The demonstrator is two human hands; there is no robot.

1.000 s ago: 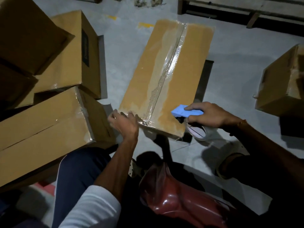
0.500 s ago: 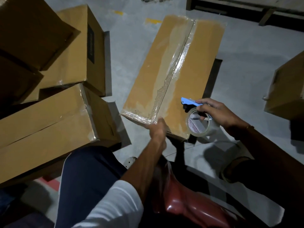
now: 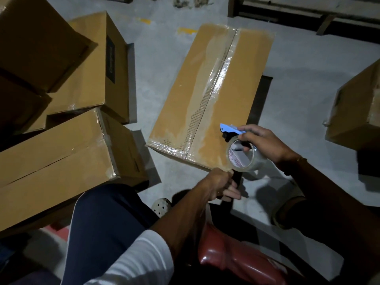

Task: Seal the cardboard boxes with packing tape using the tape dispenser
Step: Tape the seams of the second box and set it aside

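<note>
Partly, left hand (image 3: 221, 185) hides tape end.

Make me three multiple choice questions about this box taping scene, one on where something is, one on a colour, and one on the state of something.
1. Where is the clear roll of packing tape?
A. at the near right corner of the long brown cardboard box
B. on the stacked boxes at the left
C. on the floor by the far wall

2. What colour is the flat plastic part of the tape dispenser?
A. red
B. light blue
C. green

3. What state is the long box's centre seam in?
A. flaps standing open
B. closed but bare
C. closed under clear tape

Answers: 1 A, the right hand holds the roll against that corner, with the left hand just below it. 2 B, the plate above the roll is light blue. 3 C, a shiny strip runs along the seam.
</note>
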